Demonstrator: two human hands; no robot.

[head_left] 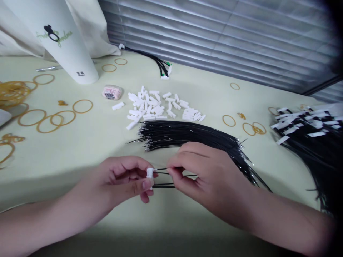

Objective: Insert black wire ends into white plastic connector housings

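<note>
Between thumb and fingers, my left hand (125, 178) grips a small white connector housing (149, 173). Several black wires (163, 186) run out of its right side and pass behind my other hand. My right hand (200, 171) pinches one thin black wire (161, 169) close to its end, and the tip is at the housing's upper right edge. Whether that tip sits inside a slot I cannot tell. Just beyond my hands lies a thick bundle of black wires (184, 132) with bare metal ends. A heap of loose white housings (150, 105) is behind the bundle.
A white tumbler (72, 46) stands at the back left, near a pink wrapped item (112, 92). Rubber bands (56, 121) are scattered about. A finished-looking harness (150, 55) lies by the blinds (200, 35). At right is a pile of wires with white connectors (308, 142).
</note>
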